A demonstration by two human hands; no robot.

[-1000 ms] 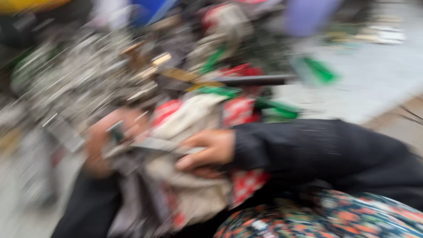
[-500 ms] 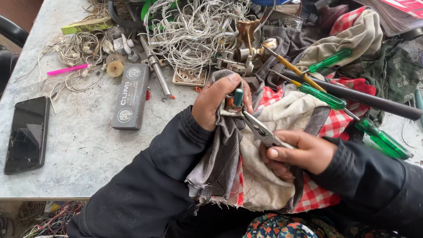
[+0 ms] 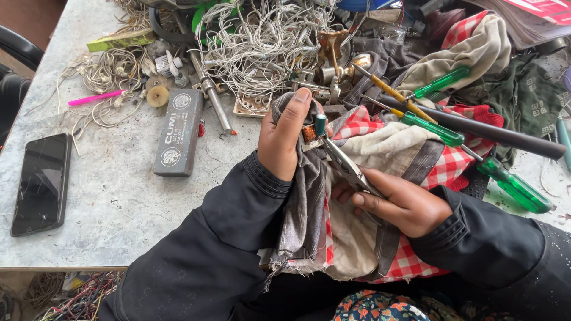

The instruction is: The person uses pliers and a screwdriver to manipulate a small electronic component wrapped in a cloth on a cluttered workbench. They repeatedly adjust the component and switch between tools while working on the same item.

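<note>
Black phone (image 3: 41, 181) lying flat at nine o'clock on the grey surface (image 3: 125, 208); grey sharpening block (image 3: 178, 132) just beside it toward the centre, tangled white wire (image 3: 262, 41) at twelve.

Left hand (image 3: 285, 139), grip closed around a small copper-wound part (image 3: 310, 132) cushioned in grey cloth (image 3: 303, 202), thumb up toward twelve. Right hand (image 3: 401, 205), grip closed on the handles of pliers (image 3: 345, 166), nose meeting the part.

Long axis of the pliers running from four o'clock up to ten, tips pointing at ten toward the left thumb.

Best done, likely, with the part kept pinched firm, pliers in line with their pull, no twisting, cloth clear of the nose.

Green-handled screwdrivers (image 3: 514, 187) at three, on checked red cloth (image 3: 446, 169).
</note>
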